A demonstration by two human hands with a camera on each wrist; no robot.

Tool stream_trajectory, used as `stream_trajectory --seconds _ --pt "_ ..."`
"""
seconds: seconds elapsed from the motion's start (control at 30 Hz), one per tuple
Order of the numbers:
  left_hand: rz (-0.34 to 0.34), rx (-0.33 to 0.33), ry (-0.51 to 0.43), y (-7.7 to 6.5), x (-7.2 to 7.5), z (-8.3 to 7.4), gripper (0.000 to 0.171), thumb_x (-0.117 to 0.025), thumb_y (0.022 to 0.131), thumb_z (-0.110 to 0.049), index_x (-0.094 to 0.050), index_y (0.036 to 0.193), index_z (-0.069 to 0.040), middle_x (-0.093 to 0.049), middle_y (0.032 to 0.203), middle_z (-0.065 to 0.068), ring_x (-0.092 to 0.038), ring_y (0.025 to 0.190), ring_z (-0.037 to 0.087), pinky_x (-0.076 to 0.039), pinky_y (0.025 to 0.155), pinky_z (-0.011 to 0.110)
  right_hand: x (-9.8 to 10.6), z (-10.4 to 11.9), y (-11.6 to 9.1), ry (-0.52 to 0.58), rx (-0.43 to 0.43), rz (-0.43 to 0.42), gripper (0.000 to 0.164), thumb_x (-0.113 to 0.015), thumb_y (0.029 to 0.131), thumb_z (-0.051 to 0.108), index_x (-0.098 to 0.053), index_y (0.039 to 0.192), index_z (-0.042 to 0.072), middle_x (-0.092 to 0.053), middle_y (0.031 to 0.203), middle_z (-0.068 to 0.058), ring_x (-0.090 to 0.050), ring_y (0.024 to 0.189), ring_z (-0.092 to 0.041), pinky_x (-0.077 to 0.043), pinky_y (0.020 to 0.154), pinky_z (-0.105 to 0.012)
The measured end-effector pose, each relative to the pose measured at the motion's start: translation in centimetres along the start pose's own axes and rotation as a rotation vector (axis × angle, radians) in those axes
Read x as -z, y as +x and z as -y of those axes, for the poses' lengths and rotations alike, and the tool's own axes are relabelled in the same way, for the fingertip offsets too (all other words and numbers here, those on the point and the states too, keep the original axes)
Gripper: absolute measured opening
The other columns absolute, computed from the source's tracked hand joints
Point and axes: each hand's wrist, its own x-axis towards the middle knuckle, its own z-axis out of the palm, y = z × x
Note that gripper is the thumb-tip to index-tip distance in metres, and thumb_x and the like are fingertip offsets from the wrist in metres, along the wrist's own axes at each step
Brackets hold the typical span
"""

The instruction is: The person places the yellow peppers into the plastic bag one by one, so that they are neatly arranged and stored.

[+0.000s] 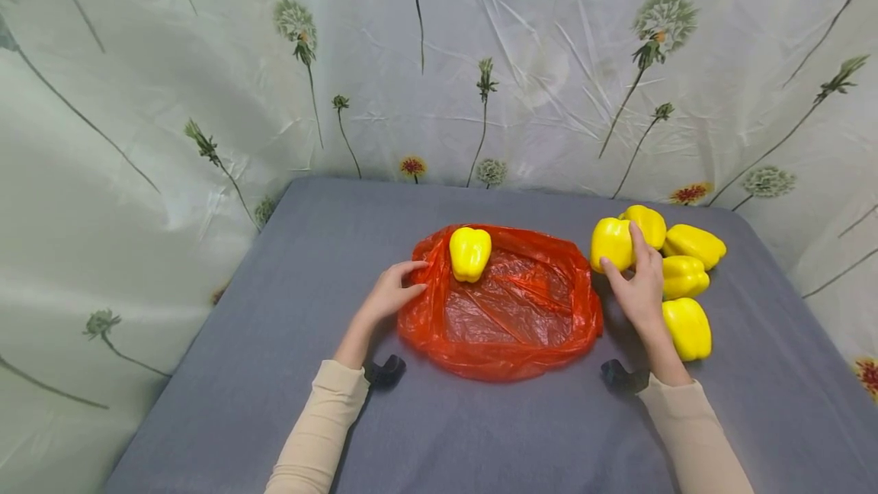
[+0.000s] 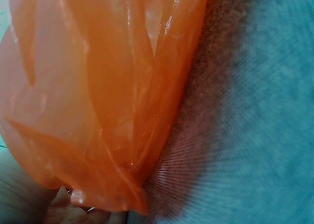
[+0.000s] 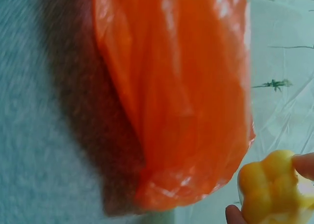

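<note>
Bag [image 1: 504, 360]: one pepper [image 1: 470, 254] inside, far left. Right hand [image 1: 642, 287]: fingers grip second pepper [image 1: 610, 243] near bag's right side. Left hand [image 1: 391, 292]: at bag's left side; cannot tell whether fingers grip.

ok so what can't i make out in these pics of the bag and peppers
Head view: part of the rear yellow bell pepper, hidden by the held yellow bell pepper and right hand.
Left wrist view: much of the left hand, hidden by the red plastic bag and cut off by the bottom edge.
Right wrist view: most of the right hand, outside the frame; the gray tabletop's texture, blurred.
</note>
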Motion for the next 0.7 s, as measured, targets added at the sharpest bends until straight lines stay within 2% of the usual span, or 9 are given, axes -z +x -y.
stream_trajectory --seconds 0.1,0.2,0.47,0.7 --pt "-0.006 0.001 0.006 0.0 0.0 0.1 0.043 -0.061 0.087 -0.010 -0.055 0.129 -0.003 -0.056 0.131 0.019 -0.052 0.122 0.035 -0.041 0.105 0.049 -0.1 0.3 0.0 0.025 0.010 -0.009 0.072 -0.061 0.088 0.016 -0.024 0.149 0.021 -0.032 0.139 -0.029 -0.035 0.122 -0.038 -0.034 0.078 -0.010" --pt "0.002 0.001 0.015 0.1 -0.1 0.2 0.043 -0.061 0.087 -0.012 -0.054 0.129 -0.004 -0.056 0.132 0.018 -0.051 0.123 0.035 -0.040 0.106 0.049 -0.3 0.5 0.0 0.066 0.025 -0.025 0.072 -0.063 0.087 0.013 -0.027 0.148 0.020 -0.033 0.140 -0.029 -0.037 0.120 -0.035 -0.031 0.072 0.005" --pt "-0.011 -0.011 0.004 0.5 0.0 0.2 0.043 -0.061 0.087 -0.012 -0.055 0.129 -0.004 -0.056 0.132 0.018 -0.052 0.122 0.035 -0.041 0.105 0.050 -0.7 1.4 -0.1 0.091 0.052 -0.014 0.071 -0.064 0.086 0.014 -0.029 0.148 0.022 -0.032 0.143 -0.026 -0.037 0.125 -0.035 -0.031 0.074 0.005" --pt "0.008 -0.004 0.008 0.4 -0.1 0.5 0.043 -0.061 0.087 -0.012 -0.055 0.129 -0.004 -0.055 0.133 0.018 -0.050 0.125 0.034 -0.040 0.107 0.048 -1.4 2.5 -0.8 0.087 0.089 0.017 0.071 -0.064 0.085 0.009 -0.031 0.147 0.018 -0.033 0.143 -0.026 -0.041 0.119 -0.035 -0.031 0.072 0.008"
